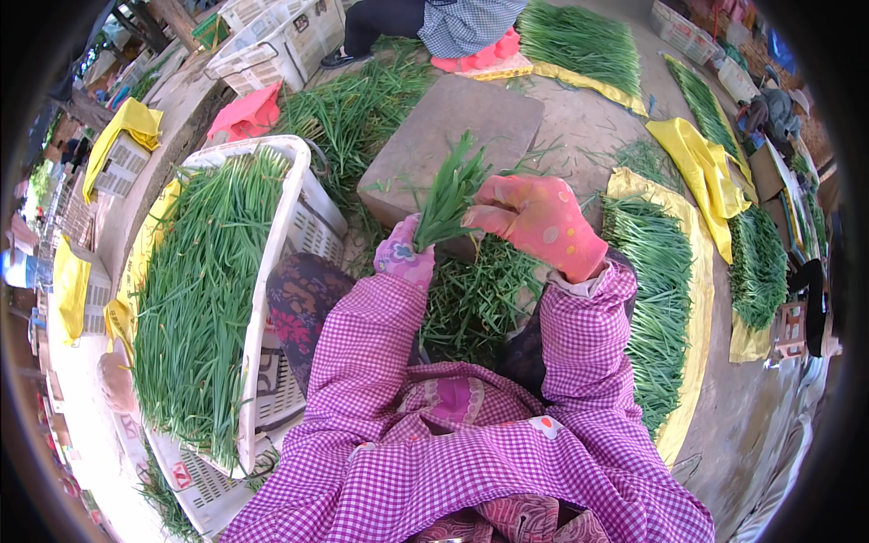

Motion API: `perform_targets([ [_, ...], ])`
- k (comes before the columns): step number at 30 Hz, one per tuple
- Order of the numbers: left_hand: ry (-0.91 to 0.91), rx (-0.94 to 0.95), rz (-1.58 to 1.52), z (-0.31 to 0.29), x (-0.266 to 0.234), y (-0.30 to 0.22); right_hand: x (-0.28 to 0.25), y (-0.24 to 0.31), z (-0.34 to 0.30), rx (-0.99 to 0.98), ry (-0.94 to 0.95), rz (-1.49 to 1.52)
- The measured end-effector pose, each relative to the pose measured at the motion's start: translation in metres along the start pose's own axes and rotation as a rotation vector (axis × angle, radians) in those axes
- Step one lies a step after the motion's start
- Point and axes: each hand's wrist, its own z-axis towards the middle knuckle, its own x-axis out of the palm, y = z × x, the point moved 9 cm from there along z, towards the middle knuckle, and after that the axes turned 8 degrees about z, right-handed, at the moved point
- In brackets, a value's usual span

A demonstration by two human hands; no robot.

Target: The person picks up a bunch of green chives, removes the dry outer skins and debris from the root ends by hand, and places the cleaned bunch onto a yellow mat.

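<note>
My left hand, in a pale purple patterned glove, is wrapped round a small bunch of garlic chives, its leaves pointing up and away. Beside it, my right hand wears an orange-pink spotted glove. Its fingers are bent and pressed together against the right edge of the bunch; whatever they pinch is hidden. Loose chive pieces lie in a heap below both hands, between my knees. Just beyond the bunch stands a low block with a flat brown-grey top.
At my left, a white plastic crate is piled with chives. Rows of chives lie on yellow sheeting at my right. More loose chives cover the ground ahead, near a seated person and white crates.
</note>
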Motion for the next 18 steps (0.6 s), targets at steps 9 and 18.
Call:
perform_targets([
  [9,0.133,-0.019,0.164,0.004,-0.012,-0.025,0.006,-0.016,0.006,-0.049,-0.161,0.066],
  [18,0.265,-0.017,0.274,0.003,-0.022,-0.047,-0.034,-0.03,-0.001,0.034,-0.591,0.787],
])
